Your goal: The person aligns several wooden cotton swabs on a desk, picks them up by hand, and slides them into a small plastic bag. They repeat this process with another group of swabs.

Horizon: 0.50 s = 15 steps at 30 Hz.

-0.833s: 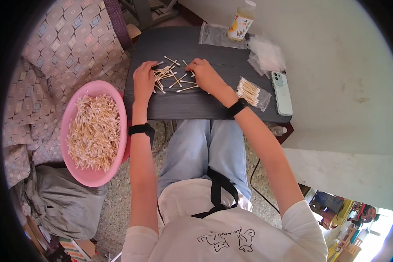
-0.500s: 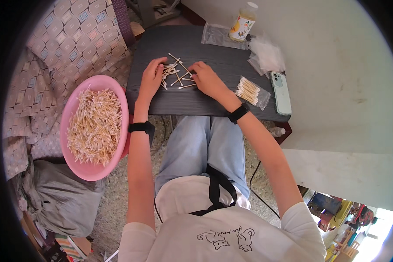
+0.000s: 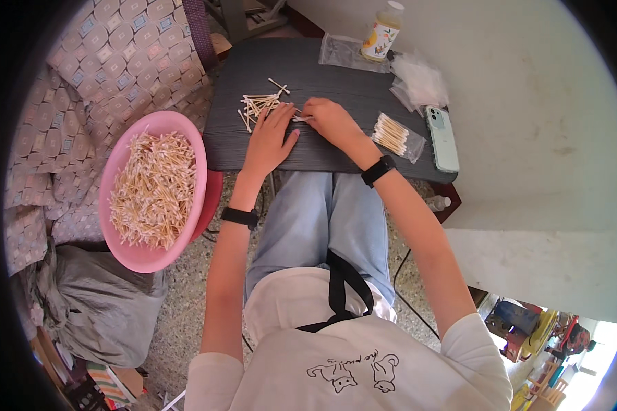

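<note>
A loose heap of cotton swabs (image 3: 259, 104) lies on the dark grey table (image 3: 267, 61). My left hand (image 3: 271, 140) rests flat at the near side of the heap, fingers stretched out and thumb apart, covering part of it. Close to those fingertips, my right hand (image 3: 332, 125) is closed in a pinch on a few cotton swabs, whose white tips show at its fingers. To the right of that hand lies a clear plastic bag (image 3: 414, 145) with a neat row of cotton swabs in it.
A pink basin (image 3: 200, 161) full of loose swabs stands left of the table. Toward the right edge are a phone (image 3: 443, 140), a stack of clear bags (image 3: 421, 82) and a bottle (image 3: 380, 34) with a white cap. A pale wall (image 3: 528, 137) bounds the right side.
My left hand has moved right and nearer to me, off the heap's left side, and its fingers now lie flat. The scattered swabs beside my right hand are now gathered at its fingers.
</note>
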### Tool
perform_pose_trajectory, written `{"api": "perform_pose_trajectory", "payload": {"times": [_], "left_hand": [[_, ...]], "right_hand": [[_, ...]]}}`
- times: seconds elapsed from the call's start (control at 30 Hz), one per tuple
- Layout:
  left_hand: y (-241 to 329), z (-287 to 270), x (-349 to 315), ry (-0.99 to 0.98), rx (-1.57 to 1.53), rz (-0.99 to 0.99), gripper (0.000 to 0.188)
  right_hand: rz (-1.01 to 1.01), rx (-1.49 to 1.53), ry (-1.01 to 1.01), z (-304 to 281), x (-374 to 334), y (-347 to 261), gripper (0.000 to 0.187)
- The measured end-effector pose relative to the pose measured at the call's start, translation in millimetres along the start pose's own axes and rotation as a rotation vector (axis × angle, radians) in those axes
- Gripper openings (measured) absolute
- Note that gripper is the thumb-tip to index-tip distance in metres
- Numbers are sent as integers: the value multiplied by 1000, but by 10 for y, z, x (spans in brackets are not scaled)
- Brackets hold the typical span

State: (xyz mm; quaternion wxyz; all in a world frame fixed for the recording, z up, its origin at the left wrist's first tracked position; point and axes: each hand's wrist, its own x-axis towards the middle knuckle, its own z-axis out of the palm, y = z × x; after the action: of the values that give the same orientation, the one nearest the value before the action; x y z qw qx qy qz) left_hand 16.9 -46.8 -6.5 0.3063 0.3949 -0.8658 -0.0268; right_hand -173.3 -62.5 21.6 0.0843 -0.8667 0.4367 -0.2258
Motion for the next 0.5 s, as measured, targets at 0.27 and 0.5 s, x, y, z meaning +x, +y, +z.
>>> {"api": "perform_pose_trajectory", "payload": {"times": [0.27,0.5], "left_hand": [[47,14,17,75,-26,-51,47],[-20,71,-52,102,-57,-90,42]], "right_hand": [[101,-37,157,1,-207,-122,28],[125,-159,297,176,-6,-157,40]]}}
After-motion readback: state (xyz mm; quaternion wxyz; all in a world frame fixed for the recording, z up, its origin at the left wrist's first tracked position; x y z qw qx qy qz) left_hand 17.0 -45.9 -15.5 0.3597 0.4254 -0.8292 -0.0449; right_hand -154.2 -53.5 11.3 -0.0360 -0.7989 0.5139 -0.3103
